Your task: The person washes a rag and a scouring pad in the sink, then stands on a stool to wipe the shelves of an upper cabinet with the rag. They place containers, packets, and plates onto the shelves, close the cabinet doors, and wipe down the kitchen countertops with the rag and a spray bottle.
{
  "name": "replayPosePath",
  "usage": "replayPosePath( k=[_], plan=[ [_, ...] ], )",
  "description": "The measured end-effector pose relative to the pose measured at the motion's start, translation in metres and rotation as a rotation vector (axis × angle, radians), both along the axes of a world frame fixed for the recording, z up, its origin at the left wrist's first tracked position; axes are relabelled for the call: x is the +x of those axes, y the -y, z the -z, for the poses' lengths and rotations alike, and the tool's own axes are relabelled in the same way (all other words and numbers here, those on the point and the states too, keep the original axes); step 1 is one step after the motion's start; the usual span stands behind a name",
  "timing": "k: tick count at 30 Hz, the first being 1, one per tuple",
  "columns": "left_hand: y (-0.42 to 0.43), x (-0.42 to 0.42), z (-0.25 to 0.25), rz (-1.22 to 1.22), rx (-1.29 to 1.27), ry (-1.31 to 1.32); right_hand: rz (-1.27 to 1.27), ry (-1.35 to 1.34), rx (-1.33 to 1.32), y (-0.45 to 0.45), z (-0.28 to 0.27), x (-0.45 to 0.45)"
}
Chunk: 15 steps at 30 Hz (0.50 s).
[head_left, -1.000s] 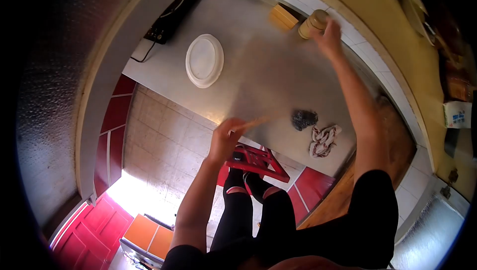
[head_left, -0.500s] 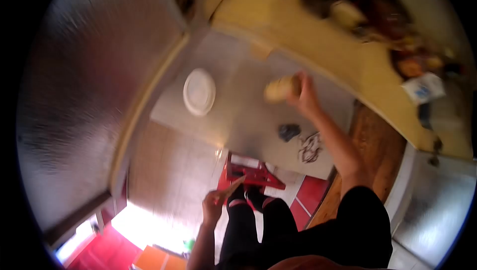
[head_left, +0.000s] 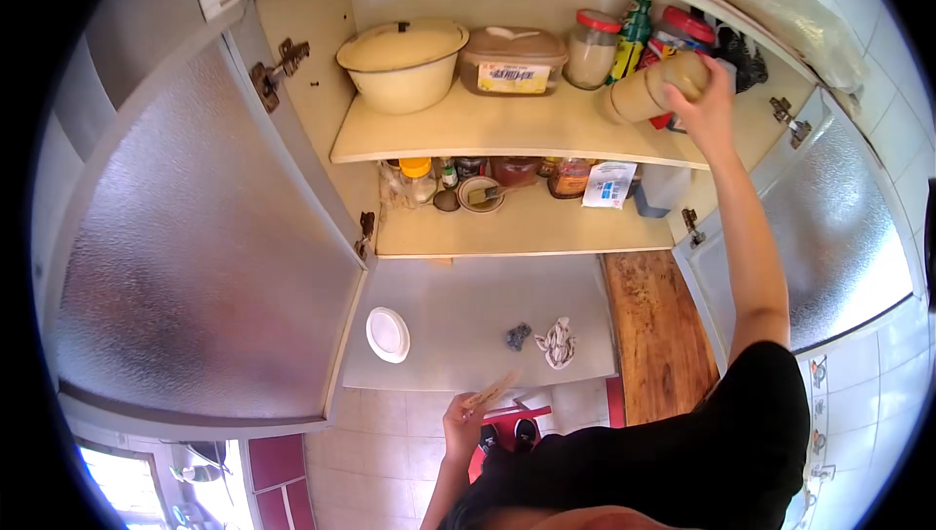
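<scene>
My right hand (head_left: 710, 111) is wrapped round one end of a glass jar (head_left: 639, 93) with pale contents. The jar is tilted, at the front of the upper cupboard shelf (head_left: 507, 135); whether it touches the shelf I cannot tell. Behind it are a red-lidded jar (head_left: 592, 50), a green bottle (head_left: 634, 31) and another red-lidded container (head_left: 685, 28). Low in the view, my left hand (head_left: 462, 425) is closed on a thin, flat, light-brown piece (head_left: 494, 391), slightly blurred, its kind unclear.
The upper shelf also bears a cream lidded pot (head_left: 405, 77) and a plastic box (head_left: 512, 77). Jars and a bowl (head_left: 478, 196) fill the lower shelf. Frosted doors (head_left: 205, 228) stand open either side. Below, the grey counter (head_left: 468, 306) holds a white lid (head_left: 388, 335) and a crumpled cloth (head_left: 557, 343).
My right hand has raised the jar from above the counter to the upper shelf. The view has tilted up, showing both shelves. My left hand still holds the flat piece.
</scene>
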<state>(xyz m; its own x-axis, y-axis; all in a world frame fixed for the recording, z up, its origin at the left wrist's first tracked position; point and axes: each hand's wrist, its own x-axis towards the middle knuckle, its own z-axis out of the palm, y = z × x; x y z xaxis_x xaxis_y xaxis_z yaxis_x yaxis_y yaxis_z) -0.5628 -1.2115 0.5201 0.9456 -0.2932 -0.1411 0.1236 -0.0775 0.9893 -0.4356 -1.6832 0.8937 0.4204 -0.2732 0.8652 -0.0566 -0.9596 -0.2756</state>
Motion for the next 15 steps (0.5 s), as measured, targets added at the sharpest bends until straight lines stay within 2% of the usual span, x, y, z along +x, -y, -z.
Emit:
replayPosePath(
  k=[2, 5, 8, 11, 13, 14, 15],
  plan=[
    [0.006, 0.003, -0.018, 0.009, 0.005, 0.047, 0.138, -0.117, -0.225, 0.042, -0.004, 0.040],
    [0.007, 0.001, -0.048, 0.010, 0.065, 0.109, 0.254, -0.191, -0.205, 0.056, -0.001, 0.080],
    [0.006, -0.001, -0.053, 0.007, 0.071, 0.137, 0.442, -0.249, -0.363, 0.059, -0.006, 0.095],
    [0.007, 0.000, -0.055, 0.018, 0.073, 0.200, 0.453, -0.389, -0.330, 0.052, -0.017, 0.087],
    [0.020, 0.010, -0.069, 0.057, 0.107, 0.236, 0.512, -0.203, -0.455, 0.054, -0.010, 0.081],
    [0.032, 0.016, -0.090, 0.053, 0.075, 0.156, 0.537, -0.110, -0.519, 0.046, -0.010, 0.076],
    [0.043, 0.024, -0.111, 0.048, 0.041, 0.077, 0.388, -0.008, -0.491, 0.035, -0.006, 0.066]
  ],
)
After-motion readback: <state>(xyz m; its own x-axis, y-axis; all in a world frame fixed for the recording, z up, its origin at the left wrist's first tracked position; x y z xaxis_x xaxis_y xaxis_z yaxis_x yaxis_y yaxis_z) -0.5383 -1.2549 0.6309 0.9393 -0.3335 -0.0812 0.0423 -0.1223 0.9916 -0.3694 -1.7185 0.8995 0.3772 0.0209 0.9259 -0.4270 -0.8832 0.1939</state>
